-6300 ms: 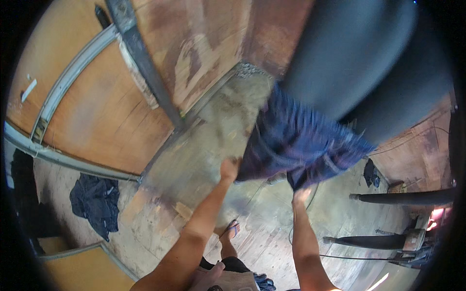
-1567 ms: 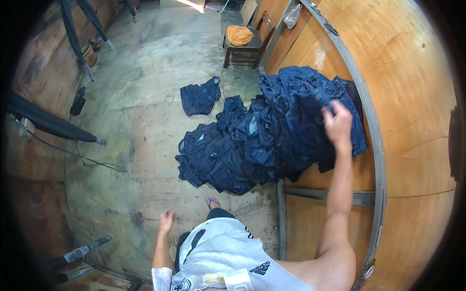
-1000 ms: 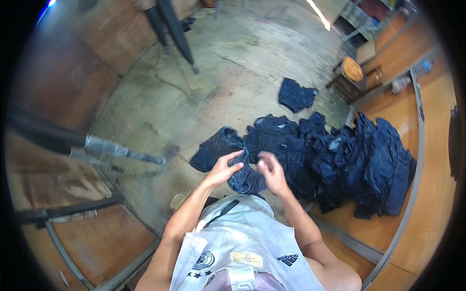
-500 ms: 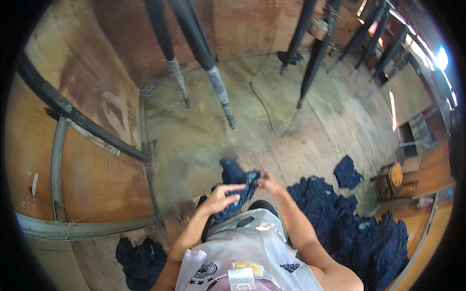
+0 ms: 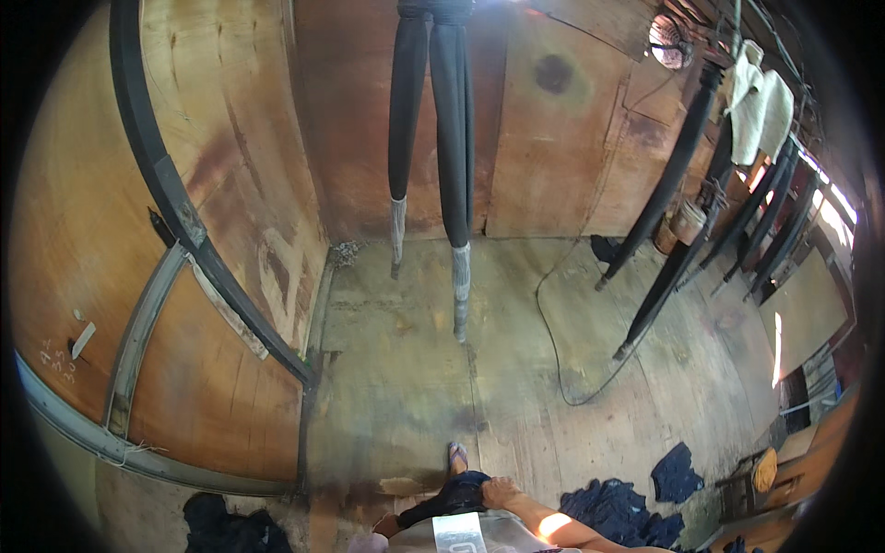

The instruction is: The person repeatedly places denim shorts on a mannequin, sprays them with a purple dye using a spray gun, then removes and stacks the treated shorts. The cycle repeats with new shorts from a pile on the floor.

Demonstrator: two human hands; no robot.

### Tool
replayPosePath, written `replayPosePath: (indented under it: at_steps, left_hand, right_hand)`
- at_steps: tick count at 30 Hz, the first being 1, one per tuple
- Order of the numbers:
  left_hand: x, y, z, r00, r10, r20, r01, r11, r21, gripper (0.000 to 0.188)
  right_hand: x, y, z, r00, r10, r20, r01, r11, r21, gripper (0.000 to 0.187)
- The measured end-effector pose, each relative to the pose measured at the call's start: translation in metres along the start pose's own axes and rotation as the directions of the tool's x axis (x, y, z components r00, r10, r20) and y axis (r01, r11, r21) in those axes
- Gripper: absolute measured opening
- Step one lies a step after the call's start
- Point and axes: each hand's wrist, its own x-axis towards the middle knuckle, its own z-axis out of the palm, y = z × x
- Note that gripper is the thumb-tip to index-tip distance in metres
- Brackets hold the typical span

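At the lower edge, in front of my body, lies dark blue cloth (image 5: pixel 449 500), apparently a garment; where it ends and my own dark clothing begins is hard to tell. My right hand (image 5: pixel 501 492) is closed at its right edge, fingers curled in against it. Of my left arm only a bit of skin shows at the cloth's left side; my left hand (image 5: pixel 385 526) has its fingers hidden. Just beyond the cloth, my foot in a sandal (image 5: pixel 457 458) stands on the floor.
Dark garments lie in a heap (image 5: pixel 618 511) at the right, one garment (image 5: pixel 677 472) apart from it, and another pile (image 5: pixel 230 527) at lower left. Long dark tubes (image 5: pixel 450 138) hang ahead and at the right. A cable (image 5: pixel 560 387) crosses the floor. Wooden panels (image 5: pixel 203 387) stand left.
The view has tilted up, so hands and heaps sit lower in the picture. Both hands were visible on the dark garment; now my left hand is mostly hidden and my right is closed.
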Motion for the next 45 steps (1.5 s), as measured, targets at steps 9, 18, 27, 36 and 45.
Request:
replayPosePath:
  at_steps: [9,18,27,36,45]
  left_hand:
    - [0.12,0.033,-0.049,0.954,0.023,-0.3,0.012,0.993,0.116,0.019]
    - [0.17,0.096,-0.146,0.959,0.164,-0.233,-0.221,0.944,-0.245,0.028]
    - [0.198,0.173,-0.212,0.892,0.432,-0.131,-0.447,0.804,-0.392,0.037]
    - [0.262,0.178,-0.233,0.846,0.532,-0.039,-0.533,0.846,-0.001,0.042]
    - [0.381,0.037,-0.218,0.912,-0.232,-0.338,0.163,0.962,-0.221,0.031]
  right_hand:
    - [0.124,-0.001,-0.135,0.985,-0.099,-0.142,0.096,0.995,-0.032,0.05]
    - [0.209,0.016,-0.238,0.83,0.187,-0.526,-0.024,0.954,0.3,0.039]
    - [0.217,0.089,-0.225,0.71,0.607,-0.357,0.015,0.494,0.87,0.025]
    - [0.231,0.112,-0.196,0.488,0.825,-0.286,-0.45,0.518,0.728,0.025]
    - [0.248,-0.005,-0.127,0.866,0.307,-0.394,-0.241,0.948,0.209,0.022]
